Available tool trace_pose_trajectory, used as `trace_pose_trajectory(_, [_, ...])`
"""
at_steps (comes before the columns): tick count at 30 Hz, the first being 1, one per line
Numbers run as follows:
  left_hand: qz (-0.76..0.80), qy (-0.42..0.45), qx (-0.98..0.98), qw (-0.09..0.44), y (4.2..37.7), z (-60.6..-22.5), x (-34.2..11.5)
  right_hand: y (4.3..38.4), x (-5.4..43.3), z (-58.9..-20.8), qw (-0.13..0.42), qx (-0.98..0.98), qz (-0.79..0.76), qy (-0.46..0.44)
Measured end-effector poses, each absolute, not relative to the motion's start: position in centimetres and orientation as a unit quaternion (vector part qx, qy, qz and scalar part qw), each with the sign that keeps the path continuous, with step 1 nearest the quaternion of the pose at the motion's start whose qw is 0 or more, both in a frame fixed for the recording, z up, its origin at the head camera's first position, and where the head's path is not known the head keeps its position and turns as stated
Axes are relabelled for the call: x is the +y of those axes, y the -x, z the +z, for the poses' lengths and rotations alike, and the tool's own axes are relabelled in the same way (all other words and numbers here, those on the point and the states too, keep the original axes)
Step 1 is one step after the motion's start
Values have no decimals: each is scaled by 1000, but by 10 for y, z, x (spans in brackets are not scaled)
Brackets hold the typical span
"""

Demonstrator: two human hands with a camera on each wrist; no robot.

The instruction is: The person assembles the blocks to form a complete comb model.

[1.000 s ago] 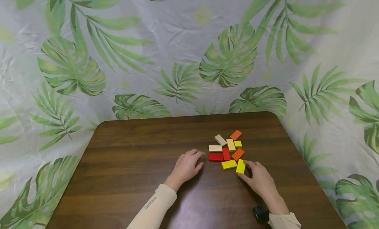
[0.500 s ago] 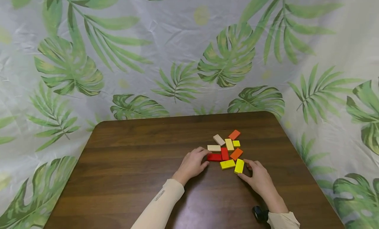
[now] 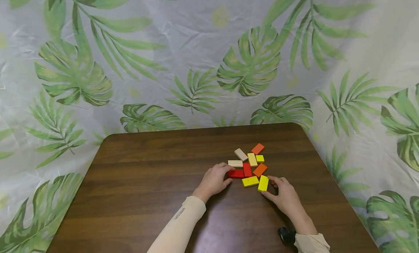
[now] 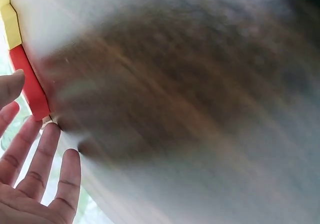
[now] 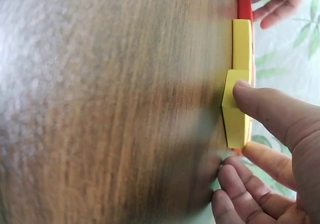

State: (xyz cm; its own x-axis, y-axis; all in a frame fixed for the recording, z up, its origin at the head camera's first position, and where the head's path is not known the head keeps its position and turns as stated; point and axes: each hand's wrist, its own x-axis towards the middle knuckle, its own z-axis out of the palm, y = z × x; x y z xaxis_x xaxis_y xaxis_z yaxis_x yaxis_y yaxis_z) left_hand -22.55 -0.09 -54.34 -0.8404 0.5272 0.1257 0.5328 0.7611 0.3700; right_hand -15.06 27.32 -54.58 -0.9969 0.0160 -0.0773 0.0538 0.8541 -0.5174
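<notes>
In the head view my right hand [image 3: 287, 198] pinches a yellow wooden block [image 3: 263, 183], thumb on its near end and index finger at its far right corner. The right wrist view shows the thumb on this block [image 5: 235, 109]. My left hand [image 3: 214, 181] touches the left end of a red block [image 3: 236, 174], fingers fairly straight, thumb close to the near side. Beside the red block stands a second red block [image 3: 247, 169], set crosswise. A second yellow block [image 3: 250, 181] lies between that pair and the block in my right hand.
Behind the red blocks lie a ridged pale block [image 3: 235, 163], a plain pale block [image 3: 241, 154], a light yellow block [image 3: 252, 159] and a small yellow block [image 3: 260, 159]. Orange blocks [image 3: 260, 169] lie to the right. The brown table [image 3: 147, 165] ends at a leaf-patterned curtain [image 3: 193, 45].
My left hand has moved right to the end of the red block. My right hand keeps its pinch on the yellow block. The whole head view has shifted slightly.
</notes>
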Motion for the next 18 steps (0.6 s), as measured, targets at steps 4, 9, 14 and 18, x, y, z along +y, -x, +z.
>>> trace_pose_trajectory(4, [-197,281,-939,7,226,-544,0,151,273,-548,31,962,-272,-15])
trace_pose_trajectory(9, [-196,282,-939,12,227,-546,-1,151,274,-549,26,961,-276,-15])
trace_pose_trajectory(14, [-197,284,-938,12,226,-547,-5,150,274,-549,24,960,-278,-16])
trace_pose_trajectory(18, [-197,281,-939,4,225,-546,-9,149,275,-549,19,960,-280,-15])
